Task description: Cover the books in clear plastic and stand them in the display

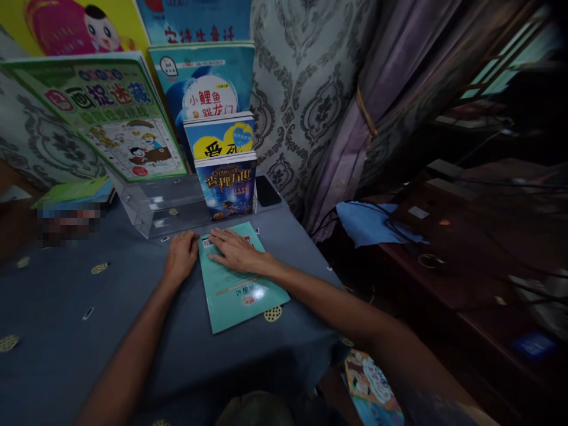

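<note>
Teal booklet (237, 284) lies flat on bench (66, 331), just in front of acrylic book stand (160, 207), long axis running away from person. Right hand (235, 251) flat on its far end, left hand (181, 257) at its left edge; both grips released, nothing grasped.

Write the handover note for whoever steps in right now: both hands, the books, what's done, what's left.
Left hand: flat on the blue tablecloth, touching the left edge of the teal booklet.
Right hand: palm down on the booklet's top half.
Booklet: lies flat in front of the clear stand.
Done: four books stand tiered in the stand, the dark fantasy book in front.
Left: the teal booklet is not yet in the stand.
</note>
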`<action>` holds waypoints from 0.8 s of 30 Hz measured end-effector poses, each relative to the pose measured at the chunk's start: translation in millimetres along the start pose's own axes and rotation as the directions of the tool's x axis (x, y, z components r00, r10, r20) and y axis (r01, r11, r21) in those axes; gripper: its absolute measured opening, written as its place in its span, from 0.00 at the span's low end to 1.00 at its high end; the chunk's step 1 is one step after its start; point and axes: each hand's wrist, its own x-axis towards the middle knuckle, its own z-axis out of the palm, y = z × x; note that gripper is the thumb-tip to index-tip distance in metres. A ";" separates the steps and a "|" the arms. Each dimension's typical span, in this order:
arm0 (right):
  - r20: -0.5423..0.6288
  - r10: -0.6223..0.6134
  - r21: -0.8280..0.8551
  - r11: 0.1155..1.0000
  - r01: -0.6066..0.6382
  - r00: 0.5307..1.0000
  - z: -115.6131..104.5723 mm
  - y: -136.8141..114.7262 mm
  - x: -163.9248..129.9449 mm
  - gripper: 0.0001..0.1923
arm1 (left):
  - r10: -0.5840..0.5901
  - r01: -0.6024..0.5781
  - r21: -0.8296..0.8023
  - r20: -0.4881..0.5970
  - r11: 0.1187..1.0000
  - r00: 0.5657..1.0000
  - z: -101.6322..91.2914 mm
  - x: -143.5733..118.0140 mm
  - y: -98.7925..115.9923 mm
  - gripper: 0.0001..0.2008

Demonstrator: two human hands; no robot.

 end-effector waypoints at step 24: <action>-0.198 0.274 0.555 0.822 -0.123 0.941 -30.0 83.2 -40.0 0.24 | 0.231 -0.259 0.170 0.166 0.951 0.959 6.9 7.2 36.7 0.16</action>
